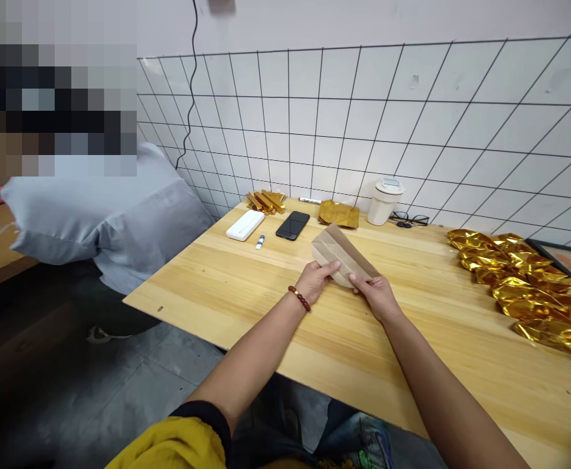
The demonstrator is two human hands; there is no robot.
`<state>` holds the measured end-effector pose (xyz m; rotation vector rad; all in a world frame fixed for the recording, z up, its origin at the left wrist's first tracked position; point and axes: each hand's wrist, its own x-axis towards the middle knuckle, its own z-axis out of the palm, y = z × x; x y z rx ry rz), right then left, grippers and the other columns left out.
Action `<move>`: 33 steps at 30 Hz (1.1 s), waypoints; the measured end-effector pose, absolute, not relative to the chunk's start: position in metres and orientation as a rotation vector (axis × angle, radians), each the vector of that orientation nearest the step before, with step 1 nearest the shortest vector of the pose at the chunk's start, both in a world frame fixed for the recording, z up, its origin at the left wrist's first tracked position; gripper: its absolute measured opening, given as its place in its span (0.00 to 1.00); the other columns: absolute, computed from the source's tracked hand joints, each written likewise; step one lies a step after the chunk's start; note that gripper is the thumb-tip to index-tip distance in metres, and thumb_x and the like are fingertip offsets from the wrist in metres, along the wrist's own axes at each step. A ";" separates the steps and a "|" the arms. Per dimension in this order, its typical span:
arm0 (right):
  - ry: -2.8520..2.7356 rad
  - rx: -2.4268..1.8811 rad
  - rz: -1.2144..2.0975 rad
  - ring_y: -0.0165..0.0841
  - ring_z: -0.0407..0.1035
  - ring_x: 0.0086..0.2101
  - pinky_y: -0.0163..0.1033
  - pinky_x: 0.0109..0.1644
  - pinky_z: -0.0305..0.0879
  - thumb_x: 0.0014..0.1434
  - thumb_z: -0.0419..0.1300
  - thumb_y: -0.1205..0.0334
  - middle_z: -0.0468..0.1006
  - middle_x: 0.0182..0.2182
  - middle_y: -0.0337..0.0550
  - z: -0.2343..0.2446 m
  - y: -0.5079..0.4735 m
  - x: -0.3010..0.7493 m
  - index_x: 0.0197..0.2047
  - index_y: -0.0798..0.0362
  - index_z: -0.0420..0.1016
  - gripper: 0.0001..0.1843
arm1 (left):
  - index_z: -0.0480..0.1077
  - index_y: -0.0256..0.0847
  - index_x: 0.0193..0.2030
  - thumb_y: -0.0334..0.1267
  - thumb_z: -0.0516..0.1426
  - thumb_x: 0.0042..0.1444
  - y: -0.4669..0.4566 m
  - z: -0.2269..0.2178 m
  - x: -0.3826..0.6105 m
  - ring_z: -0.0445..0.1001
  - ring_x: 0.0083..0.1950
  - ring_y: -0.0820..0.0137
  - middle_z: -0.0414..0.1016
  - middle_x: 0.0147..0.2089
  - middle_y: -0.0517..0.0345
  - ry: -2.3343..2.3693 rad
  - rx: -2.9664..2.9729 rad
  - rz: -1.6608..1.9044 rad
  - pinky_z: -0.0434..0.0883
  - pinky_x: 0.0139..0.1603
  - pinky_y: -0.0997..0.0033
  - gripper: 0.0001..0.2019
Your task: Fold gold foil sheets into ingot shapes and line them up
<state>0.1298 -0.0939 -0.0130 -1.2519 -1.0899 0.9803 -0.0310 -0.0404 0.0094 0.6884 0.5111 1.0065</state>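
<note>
A folded piece of brown kraft paper (340, 253) is held just above the wooden table (246, 286). My left hand (316, 280), with a red bead bracelet at the wrist, pinches the paper's near left edge. My right hand (376, 294) grips its near right edge with fingers closed on it. Both hands are side by side at the table's middle.
At the back lie a black phone (293, 225), a white power bank (245, 225), a small glue stick (260, 241), folded gold foil (338, 213), a white cup (383, 201) and glasses (409, 219). Crumpled gold foil (529, 286) covers the right. A person in grey (114, 215) sits at the left.
</note>
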 end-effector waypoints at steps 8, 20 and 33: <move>-1.103 -1.225 0.986 0.40 0.75 0.36 0.40 0.34 0.68 0.42 0.74 0.42 0.84 0.36 0.46 -0.011 -0.093 0.128 0.33 0.52 0.83 0.23 | 0.78 0.34 0.37 0.32 0.71 0.43 -0.035 0.013 -0.031 0.79 0.51 0.57 0.83 0.40 0.48 0.561 0.514 1.110 0.72 0.61 0.56 0.13; -1.146 -1.328 0.975 0.29 0.61 0.22 0.37 0.30 0.57 0.38 0.72 0.32 0.71 0.17 0.38 -0.008 -0.095 0.127 0.18 0.52 0.72 0.30 | 0.76 0.38 0.41 0.32 0.61 0.57 -0.025 0.019 -0.038 0.80 0.44 0.66 0.81 0.37 0.55 0.581 0.186 1.179 0.74 0.58 0.61 0.05; -1.080 -1.249 0.979 0.30 0.62 0.24 0.37 0.30 0.59 0.41 0.72 0.34 0.73 0.19 0.38 -0.011 -0.094 0.130 0.21 0.51 0.75 0.27 | 0.76 0.38 0.41 0.34 0.65 0.53 -0.024 0.018 -0.042 0.80 0.46 0.66 0.82 0.39 0.54 0.536 0.288 1.166 0.75 0.58 0.62 0.09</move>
